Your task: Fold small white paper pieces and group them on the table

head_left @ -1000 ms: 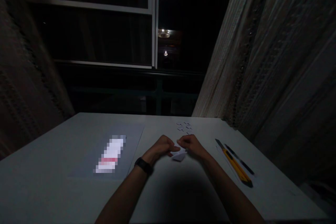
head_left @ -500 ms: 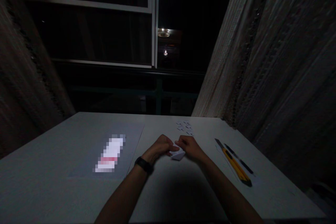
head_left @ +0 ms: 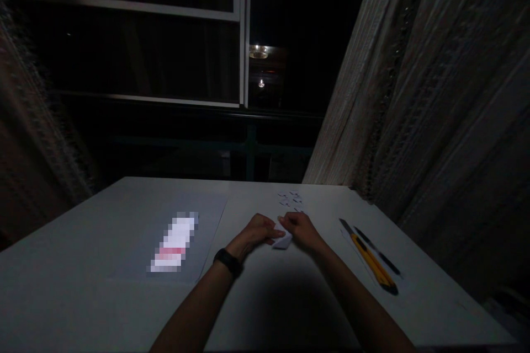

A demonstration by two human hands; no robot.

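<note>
A small folded piece of white paper [head_left: 282, 241] is held between both hands over the middle of the table. My left hand [head_left: 259, 230], with a dark band on its wrist, pinches the paper's left side, thumb on top. My right hand [head_left: 301, 227] grips the paper's upper right edge with curled fingers. Part of the paper is hidden behind the fingers. Just beyond the hands lie several small folded white paper pieces [head_left: 290, 199] in a cluster.
To the right lie a yellow utility knife [head_left: 370, 259] with its blade showing and a dark pen [head_left: 379, 251]. At left, a large pale sheet [head_left: 211, 231] carries a bright blurred-out rectangle [head_left: 176, 240]. Curtains [head_left: 351, 94] and a dark window stand behind the white table [head_left: 83, 298].
The folded paper has turned slightly between my fingers and its lower tip sits a little higher. Both hands have shifted only slightly and keep their hold.
</note>
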